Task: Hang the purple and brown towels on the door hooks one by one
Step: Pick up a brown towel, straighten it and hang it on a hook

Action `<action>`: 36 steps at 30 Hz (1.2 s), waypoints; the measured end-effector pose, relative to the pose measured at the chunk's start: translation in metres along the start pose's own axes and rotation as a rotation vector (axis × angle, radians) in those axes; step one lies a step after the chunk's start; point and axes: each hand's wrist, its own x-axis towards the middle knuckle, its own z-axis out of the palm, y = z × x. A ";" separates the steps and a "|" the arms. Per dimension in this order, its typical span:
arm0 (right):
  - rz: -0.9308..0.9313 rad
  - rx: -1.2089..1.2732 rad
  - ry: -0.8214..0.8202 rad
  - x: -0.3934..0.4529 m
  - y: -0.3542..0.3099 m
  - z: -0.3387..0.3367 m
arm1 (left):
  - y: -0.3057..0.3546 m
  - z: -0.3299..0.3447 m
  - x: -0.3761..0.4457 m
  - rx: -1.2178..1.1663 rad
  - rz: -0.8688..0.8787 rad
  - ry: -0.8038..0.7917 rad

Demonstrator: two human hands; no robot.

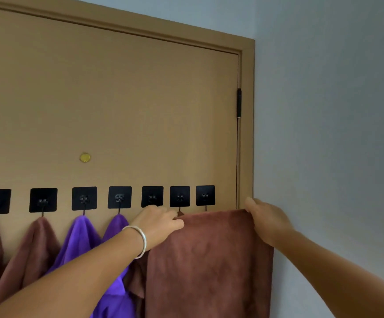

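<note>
Head view, facing a tan door (pixel 122 99) with a row of seven black square adhesive hooks (pixel 119 197) across it. A brown towel (pixel 209 260) is stretched flat between both hands, top edge level, just below the two rightmost hooks (pixel 205 195); it drapes straight down out of frame

Left hand (pixel 157 222): fingers curled over the towel's upper left corner, gripping it, just beneath the fifth hook (pixel 152 196) and beside the sixth (pixel 179 196). Silver bangle (pixel 138 241) on that wrist

Right hand (pixel 264 218): pinches the upper right corner, thumb up, over the door frame (pixel 247 134) edge where it meets the grey wall (pixel 323 134)

Already hung: two brown towels (pixel 32 244) on the first two hooks at left, bunched to a point; two purple towels (pixel 81 235) on the third and fourth hooks, partly behind the left forearm. A further fold of brown cloth shows behind the held towel; which hook carries it cannot be told

Brass peephole (pixel 85 157) above the row; black hinge (pixel 239 103) on the right side
</note>
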 end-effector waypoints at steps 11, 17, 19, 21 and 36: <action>-0.253 -0.052 0.013 0.070 0.016 0.047 | -0.003 0.010 0.061 -0.105 -0.266 -0.285; -0.210 -0.053 -0.080 0.075 0.010 0.080 | 0.005 0.019 0.081 -0.042 -0.255 -0.360; -0.189 -0.053 -0.094 0.076 0.009 0.088 | 0.009 0.020 0.086 -0.035 -0.243 -0.384; -0.166 -0.029 -0.097 0.077 0.004 0.091 | 0.015 0.021 0.092 -0.002 -0.229 -0.443; -0.023 0.253 -0.178 0.046 -0.035 0.147 | 0.078 0.032 0.113 -0.139 -0.230 -0.476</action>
